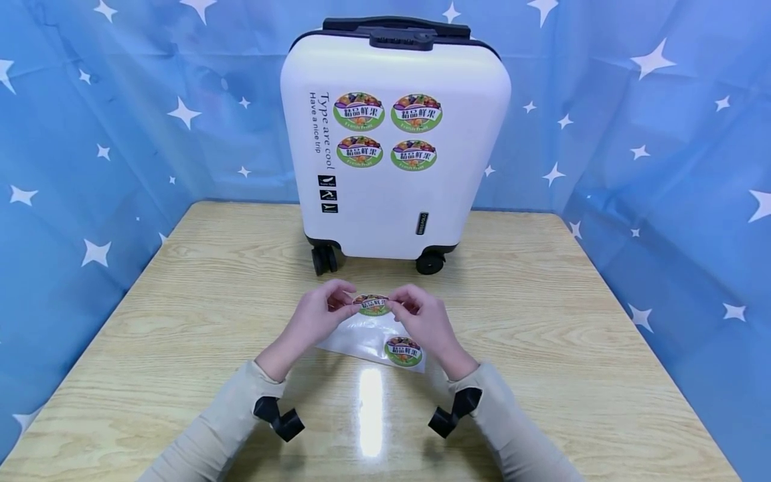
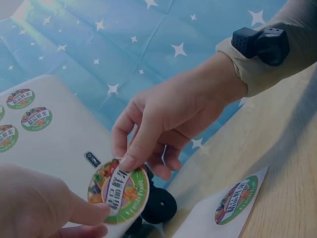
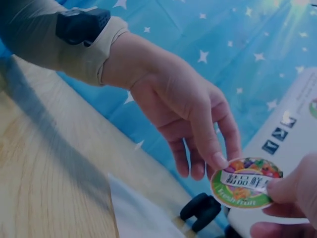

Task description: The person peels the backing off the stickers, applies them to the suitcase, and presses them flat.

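Note:
Between both hands is an oval fruit sticker (image 1: 372,305), green-rimmed with fruit printed on top. My left hand (image 1: 319,311) pinches its left edge between thumb and fingers, and my right hand (image 1: 426,321) pinches the right edge. The left wrist view shows the sticker (image 2: 119,192) lifted off the backing sheet, a thumb on its face at each side. Below the hands, the white backing sheet (image 1: 358,338) lies on the table, with another oval sticker (image 1: 403,351) at its near right corner. Behind stands a white suitcase (image 1: 385,201) bearing several matching stickers (image 1: 417,113) on its front.
The suitcase rests on black wheels (image 1: 430,263) near the back of the wooden table (image 1: 199,288). A blue star-printed curtain (image 1: 138,134) surrounds the back and sides. Black wrist mounts (image 1: 280,418) sit on both sleeves.

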Tool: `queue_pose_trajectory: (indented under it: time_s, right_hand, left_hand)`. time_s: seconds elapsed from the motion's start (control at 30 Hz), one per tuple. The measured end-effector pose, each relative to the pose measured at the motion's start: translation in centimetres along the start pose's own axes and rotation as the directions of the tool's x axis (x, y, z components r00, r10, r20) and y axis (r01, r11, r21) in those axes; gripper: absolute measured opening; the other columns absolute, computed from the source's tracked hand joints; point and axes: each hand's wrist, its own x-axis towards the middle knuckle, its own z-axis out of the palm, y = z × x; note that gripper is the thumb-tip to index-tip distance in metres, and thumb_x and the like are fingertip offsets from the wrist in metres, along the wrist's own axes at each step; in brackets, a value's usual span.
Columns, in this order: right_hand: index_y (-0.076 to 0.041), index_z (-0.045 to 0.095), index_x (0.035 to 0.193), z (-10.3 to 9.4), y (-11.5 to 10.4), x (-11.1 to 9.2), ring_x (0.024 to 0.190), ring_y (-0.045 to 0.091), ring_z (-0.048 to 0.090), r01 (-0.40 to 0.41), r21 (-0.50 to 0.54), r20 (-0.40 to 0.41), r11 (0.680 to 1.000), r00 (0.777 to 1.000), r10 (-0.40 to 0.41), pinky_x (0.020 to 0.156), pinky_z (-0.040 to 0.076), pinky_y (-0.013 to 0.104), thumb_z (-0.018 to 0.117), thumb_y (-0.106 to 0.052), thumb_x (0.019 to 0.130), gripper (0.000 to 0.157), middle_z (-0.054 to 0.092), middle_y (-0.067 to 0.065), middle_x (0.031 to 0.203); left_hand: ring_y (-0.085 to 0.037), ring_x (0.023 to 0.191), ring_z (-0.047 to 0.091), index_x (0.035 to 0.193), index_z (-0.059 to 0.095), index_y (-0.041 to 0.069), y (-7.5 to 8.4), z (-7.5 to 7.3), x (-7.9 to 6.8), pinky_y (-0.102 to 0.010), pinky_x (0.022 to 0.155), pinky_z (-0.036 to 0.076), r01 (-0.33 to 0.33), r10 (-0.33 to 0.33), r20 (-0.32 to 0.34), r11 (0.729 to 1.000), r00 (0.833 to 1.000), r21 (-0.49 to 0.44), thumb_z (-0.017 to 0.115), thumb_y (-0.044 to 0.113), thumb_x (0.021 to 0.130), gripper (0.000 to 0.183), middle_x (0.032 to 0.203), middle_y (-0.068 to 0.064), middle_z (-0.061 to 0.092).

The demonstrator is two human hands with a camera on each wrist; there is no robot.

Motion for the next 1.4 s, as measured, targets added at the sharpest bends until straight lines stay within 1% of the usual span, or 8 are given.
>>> queue_pose_trajectory:
  time_s: [0.17,0.27,0.43,0.53,0.7,0.8,1.1,1.4]
  right_hand:
    - [-0.005,0.064,0.089,-0.2,-0.3,0.2,0.059,0.026,0.059,-0.044,0.073,-0.005,0.996,0.999,0.045,0.047,0.038,0.021,0.065,-0.006,0.086,0.004,0.064,0.008,0.075]
    - [-0.003,0.063,0.089,-0.3,-0.5,0.3,0.06,0.031,0.058,-0.049,0.104,-0.012,0.993,0.999,0.05,0.047,0.038,0.021,0.065,-0.007,0.087,0.005,0.064,0.013,0.076]
    - [-0.004,0.063,0.09,-0.4,-0.7,0.6,0.063,0.036,0.058,-0.078,0.139,-0.007,0.987,0.997,0.08,0.048,0.039,0.02,0.064,-0.006,0.087,0.004,0.063,0.013,0.078]
    - [0.001,0.062,0.091,-0.7,-1.8,0.8,0.064,0.038,0.057,-0.08,0.154,-0.002,0.985,0.997,0.081,0.05,0.04,0.019,0.062,-0.002,0.088,0.004,0.062,0.016,0.079]
    - [0.007,0.058,0.091,-1.2,-4.0,1.3,0.066,0.038,0.057,-0.058,0.161,0.002,0.985,0.998,0.058,0.052,0.041,0.02,0.059,0.004,0.088,0.005,0.059,0.021,0.08]
    - [0.007,0.058,0.092,-1.3,-4.3,1.7,0.068,0.039,0.057,-0.071,0.171,0.009,0.983,0.997,0.071,0.054,0.043,0.021,0.058,0.003,0.089,0.005,0.059,0.021,0.081]
    - [0.006,0.058,0.094,-1.4,-3.7,2.7,0.073,0.045,0.057,-0.097,0.219,0.027,0.971,0.995,0.094,0.055,0.044,0.021,0.057,0.0,0.09,0.008,0.058,0.022,0.083]
    - [0.004,0.059,0.094,-1.4,-3.7,3.5,0.071,0.039,0.057,-0.08,0.225,0.028,0.971,0.997,0.075,0.056,0.045,0.022,0.058,-0.004,0.091,0.009,0.058,0.024,0.082]
  left_hand:
    - [-0.016,0.076,0.059,0.106,0.061,0.006,0.0,-0.1,0.2,-0.03,0.07,0.049,-0.018,0.017,-0.012,0.999,1.0,-0.039,0.07,0.008,0.083,0.025,0.084,-0.003,0.065]
    - [-0.016,0.076,0.059,0.103,0.061,0.008,0.0,0.0,0.4,-0.03,0.071,0.049,-0.032,0.031,-0.023,0.998,0.999,-0.045,0.069,0.008,0.084,0.021,0.084,-0.002,0.064]
    - [-0.016,0.075,0.058,0.096,0.061,0.007,0.2,0.0,0.6,-0.03,0.07,0.05,-0.067,0.064,-0.042,0.995,0.997,-0.074,0.067,0.008,0.086,0.013,0.083,-0.003,0.062]
    - [-0.016,0.074,0.058,0.092,0.061,0.005,0.3,-0.2,0.8,-0.029,0.069,0.05,-0.095,0.089,-0.06,0.991,0.994,-0.097,0.066,0.006,0.086,0.008,0.082,-0.003,0.062]
    - [-0.016,0.072,0.058,0.091,0.062,0.006,0.3,-0.8,1.5,-0.028,0.067,0.05,-0.121,0.11,-0.086,0.984,0.99,-0.134,0.066,0.008,0.086,0.006,0.081,-0.003,0.063]
    - [-0.016,0.072,0.058,0.091,0.063,0.007,0.3,-1.1,1.8,-0.029,0.067,0.05,-0.121,0.107,-0.099,0.98,0.989,-0.156,0.066,0.011,0.087,0.007,0.081,-0.003,0.063]
    - [-0.017,0.07,0.06,0.089,0.066,0.006,0.3,-1.6,2.6,-0.027,0.063,0.05,-0.164,0.143,-0.135,0.973,0.98,-0.162,0.067,0.012,0.086,0.007,0.08,-0.005,0.065]
    - [-0.016,0.072,0.059,0.092,0.067,0.005,0.7,-2.1,3.1,-0.025,0.064,0.049,-0.183,0.16,-0.178,0.975,0.971,-0.123,0.067,0.012,0.086,0.008,0.083,-0.004,0.066]
